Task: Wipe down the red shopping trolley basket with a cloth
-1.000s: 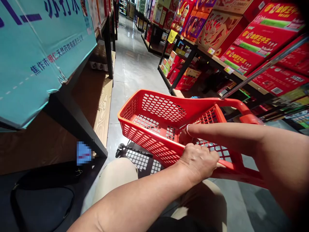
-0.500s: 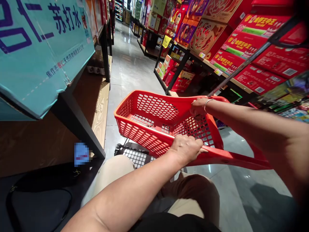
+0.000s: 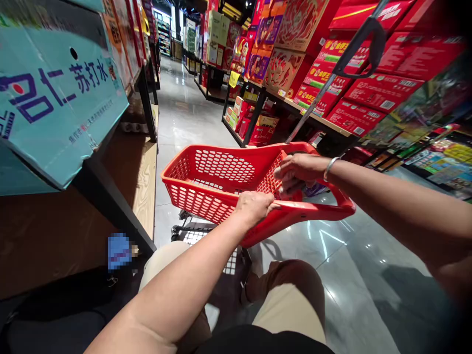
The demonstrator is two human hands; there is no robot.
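A red plastic shopping cart (image 3: 206,191) with a perforated basket stands in front of my knees. My left hand (image 3: 254,206) is closed around the basket's near rim. Over the handle end of the basket hovers my right hand (image 3: 300,168), with a bracelet at the wrist. Its fingers are loosely bent downward and look apart, and nothing shows in them. Behind the cart's far rim rises a slanted grey pole (image 3: 313,105) with a dark loop handle (image 3: 363,51); its lower end is hidden by the cart.
To the left, a light-blue carton (image 3: 55,93) sits on a black-framed shelf (image 3: 110,206). Stacked red gift boxes (image 3: 357,115) fill shelves on the right. A tiled aisle (image 3: 180,113) runs ahead. A dark bag (image 3: 55,314) lies at lower left.
My right hand has come off the far rim and moved inward over the basket's handle end. The cart's handle end has swung away from me. My left hand still grips the near rim.
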